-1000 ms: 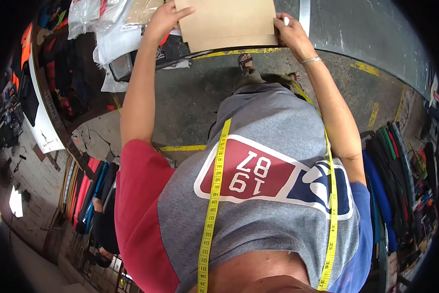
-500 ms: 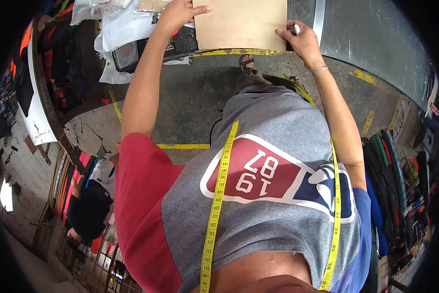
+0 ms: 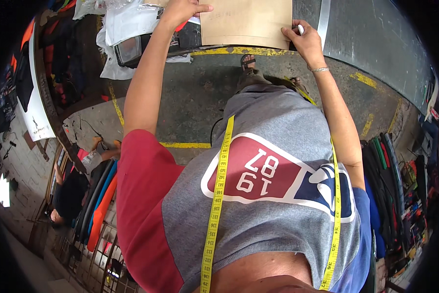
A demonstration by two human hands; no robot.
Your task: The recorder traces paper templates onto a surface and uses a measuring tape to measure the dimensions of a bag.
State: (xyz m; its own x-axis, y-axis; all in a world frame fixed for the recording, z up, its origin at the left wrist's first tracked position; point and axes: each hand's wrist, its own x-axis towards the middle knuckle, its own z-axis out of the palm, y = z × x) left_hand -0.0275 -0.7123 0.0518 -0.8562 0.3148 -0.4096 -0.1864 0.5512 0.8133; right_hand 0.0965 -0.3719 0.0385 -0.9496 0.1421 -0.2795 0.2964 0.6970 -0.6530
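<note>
A flat brown cardboard sheet (image 3: pixel 246 24) lies at the near edge of the dark worktable, its far end cut off by the top of the view. My left hand (image 3: pixel 184 12) grips its left edge, thumb stretched over the top face and the other fingers partly hidden. At the sheet's right edge my right hand (image 3: pixel 307 44) is closed, thumb and fingers pinching the border. A short white stick-like thing (image 3: pixel 301 30), perhaps chalk or a marker, pokes out of the same hand. A yellow measuring tape (image 3: pixel 218 195) hangs around my neck.
Clear plastic bags (image 3: pixel 131 24) and a dark box (image 3: pixel 127 50) lie left of the sheet. A metal ruler strip (image 3: pixel 324 22) rests on the worktable (image 3: pixel 375 44) at right. Fabric rolls (image 3: pixel 387 161) stand at the right; a person (image 3: pixel 70 193) is at the lower left.
The sheet and both hands have shifted slightly right, and the sheet slightly down. At lower left, the other person has moved away to the left, uncovering several fabric rolls.
</note>
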